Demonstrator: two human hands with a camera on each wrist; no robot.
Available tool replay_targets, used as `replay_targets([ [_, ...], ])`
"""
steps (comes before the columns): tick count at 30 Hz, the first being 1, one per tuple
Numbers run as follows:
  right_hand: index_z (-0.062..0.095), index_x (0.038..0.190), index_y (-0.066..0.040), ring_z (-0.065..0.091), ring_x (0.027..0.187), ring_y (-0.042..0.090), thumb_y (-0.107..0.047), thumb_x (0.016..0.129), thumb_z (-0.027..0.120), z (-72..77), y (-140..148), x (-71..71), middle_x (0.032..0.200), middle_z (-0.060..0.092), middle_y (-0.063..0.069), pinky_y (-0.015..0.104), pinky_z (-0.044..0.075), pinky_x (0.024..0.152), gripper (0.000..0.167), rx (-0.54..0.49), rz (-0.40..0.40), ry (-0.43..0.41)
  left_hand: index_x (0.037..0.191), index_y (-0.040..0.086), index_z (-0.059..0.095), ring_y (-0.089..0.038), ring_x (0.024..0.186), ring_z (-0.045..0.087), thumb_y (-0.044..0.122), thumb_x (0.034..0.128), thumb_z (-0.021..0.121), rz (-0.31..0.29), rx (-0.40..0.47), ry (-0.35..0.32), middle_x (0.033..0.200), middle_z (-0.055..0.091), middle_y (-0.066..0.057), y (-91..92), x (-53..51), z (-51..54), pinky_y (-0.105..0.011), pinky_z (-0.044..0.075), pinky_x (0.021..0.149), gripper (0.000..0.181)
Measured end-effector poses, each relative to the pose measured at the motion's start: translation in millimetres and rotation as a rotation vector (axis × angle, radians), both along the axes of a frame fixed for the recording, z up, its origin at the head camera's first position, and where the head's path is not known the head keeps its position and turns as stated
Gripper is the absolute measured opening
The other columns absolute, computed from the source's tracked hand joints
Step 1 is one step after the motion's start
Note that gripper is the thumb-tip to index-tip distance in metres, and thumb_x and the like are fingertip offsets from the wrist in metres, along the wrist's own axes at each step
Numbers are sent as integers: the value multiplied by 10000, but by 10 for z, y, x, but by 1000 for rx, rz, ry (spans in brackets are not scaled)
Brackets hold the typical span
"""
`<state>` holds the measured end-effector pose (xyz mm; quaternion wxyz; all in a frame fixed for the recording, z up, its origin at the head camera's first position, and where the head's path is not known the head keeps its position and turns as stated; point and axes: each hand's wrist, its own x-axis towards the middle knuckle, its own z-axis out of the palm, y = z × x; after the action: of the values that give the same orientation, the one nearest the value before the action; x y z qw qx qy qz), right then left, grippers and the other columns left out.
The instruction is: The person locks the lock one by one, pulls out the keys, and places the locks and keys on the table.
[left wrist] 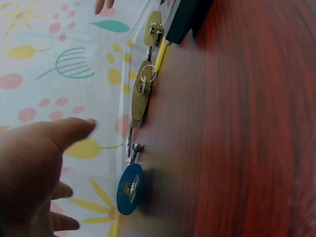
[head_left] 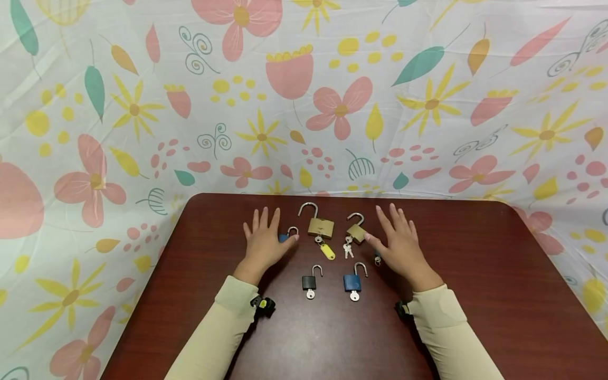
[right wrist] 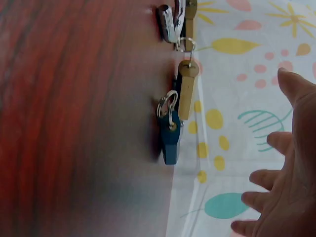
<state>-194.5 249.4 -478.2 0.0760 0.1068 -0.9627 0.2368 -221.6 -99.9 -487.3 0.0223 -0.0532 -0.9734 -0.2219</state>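
Note:
Both bare hands hover with fingers spread around a group of opened padlocks on the table. My left hand (head_left: 264,243) partly covers a small blue padlock (head_left: 283,237) at the left; in the left wrist view that blue padlock (left wrist: 130,189) has a key in it. Beside it stands a large brass padlock (head_left: 321,228) with a yellow tag (head_left: 328,252). A smaller brass padlock (head_left: 356,233) with keys (head_left: 349,249) lies near the thumb of my right hand (head_left: 401,248). That hand hides most of another blue padlock (right wrist: 170,136). Neither hand holds anything.
Nearer the front lie a black padlock (head_left: 309,283) and a blue padlock (head_left: 352,283), both with shackles raised and keys inserted. The dark reddish table (head_left: 513,295) meets a flower-patterned cloth (head_left: 304,105) at its back edge. Small black cameras (head_left: 264,305) are strapped at the wrists.

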Motion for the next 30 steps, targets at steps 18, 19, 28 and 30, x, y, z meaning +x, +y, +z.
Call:
replay_targets([
  [18, 527, 1447, -46, 425, 1401, 432, -301, 1013, 618, -13, -162, 87, 1540, 410, 225, 674, 348, 1106, 511, -9, 162, 3, 1234, -13, 617, -354, 1070, 571, 357, 898, 764, 37, 27, -51, 1201, 542, -207, 78, 40, -117, -477, 560, 868, 521],
  [19, 529, 1446, -48, 439, 1392, 423, -299, 1010, 622, -10, -168, 89, 1533, 419, 218, 661, 359, 1106, 511, -12, 165, 4, 1224, -15, 619, -353, 1060, 578, 340, 902, 760, 35, 38, -55, 1194, 544, -207, 81, 40, -113, -473, 560, 872, 499],
  [28, 504, 1459, -37, 468, 1369, 398, -294, 1008, 627, 9, -252, 96, 1484, 472, 209, 605, 387, 1113, 533, -28, 181, 17, 1169, -29, 648, -350, 1007, 614, 274, 905, 748, 25, 92, -36, 1160, 562, -206, 86, 35, -111, -456, 564, 875, 414],
  [30, 462, 1492, -48, 462, 1377, 398, -311, 1017, 613, 14, -277, 105, 1488, 468, 210, 601, 384, 1119, 564, -46, 176, 3, 1165, -26, 656, -333, 977, 627, 276, 906, 740, 17, 104, -31, 1148, 568, -194, 94, 39, -108, -445, 566, 865, 406],
])
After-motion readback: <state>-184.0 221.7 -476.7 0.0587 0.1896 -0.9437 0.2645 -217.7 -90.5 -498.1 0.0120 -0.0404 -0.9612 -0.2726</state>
